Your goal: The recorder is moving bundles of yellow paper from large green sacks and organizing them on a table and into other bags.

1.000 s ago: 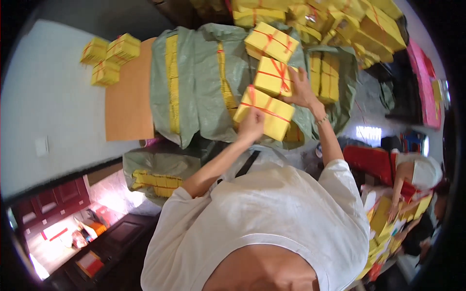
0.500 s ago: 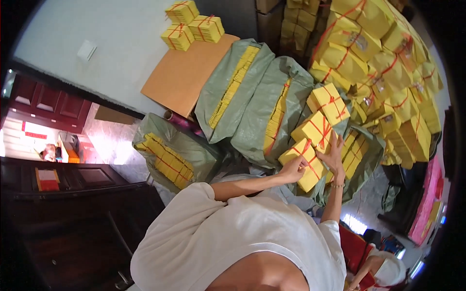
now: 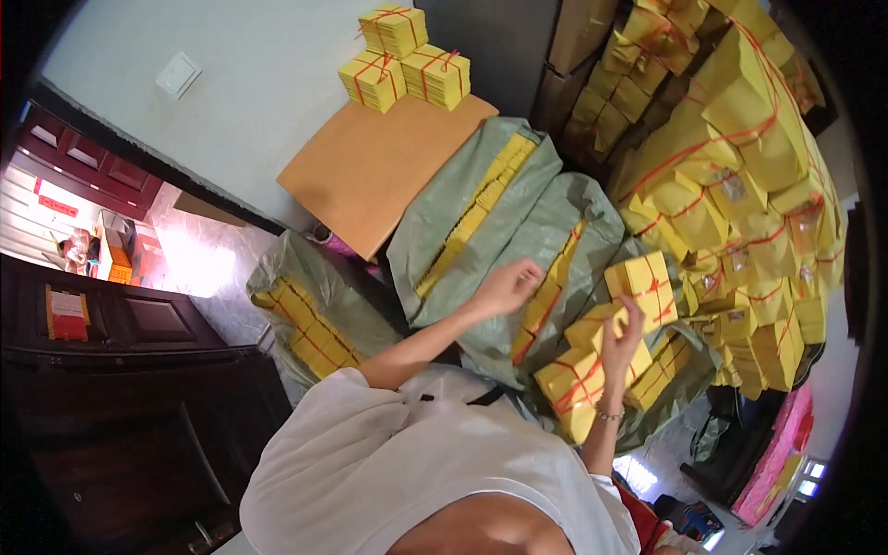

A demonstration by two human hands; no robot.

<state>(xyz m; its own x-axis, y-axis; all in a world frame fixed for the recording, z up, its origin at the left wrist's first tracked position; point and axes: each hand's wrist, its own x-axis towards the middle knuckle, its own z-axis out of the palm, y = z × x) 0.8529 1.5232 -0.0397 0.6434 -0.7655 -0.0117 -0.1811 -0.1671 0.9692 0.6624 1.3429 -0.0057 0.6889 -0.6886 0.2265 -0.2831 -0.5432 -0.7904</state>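
My left hand (image 3: 505,289) is raised over a green woven sack (image 3: 444,277), apart from the yellow bundles. Its fingers are curled together; whether anything thin is between them does not show. My right hand (image 3: 623,350) is over a row of yellow paper bundles tied with red string, fingers bent in beside the middle bundle (image 3: 592,326). What those fingers grip, if anything, cannot be made out. The nearest bundle (image 3: 568,387) has red string across its top. The far bundle (image 3: 640,285) sits beyond my right fingertips, its string crossed.
Another sack (image 3: 583,217) holds yellow paper in its opening, as does one at left (image 3: 301,310). Three bundles (image 3: 393,69) stand by a brown board (image 3: 356,185) near the wall. A tall stack of yellow packets (image 3: 740,213) rises at right. A dark door (image 3: 102,435) is at left.
My left hand has left the nearest bundle and moved up and left over the sack. My right hand has lifted and its fingers have bent. The whole view has shifted.
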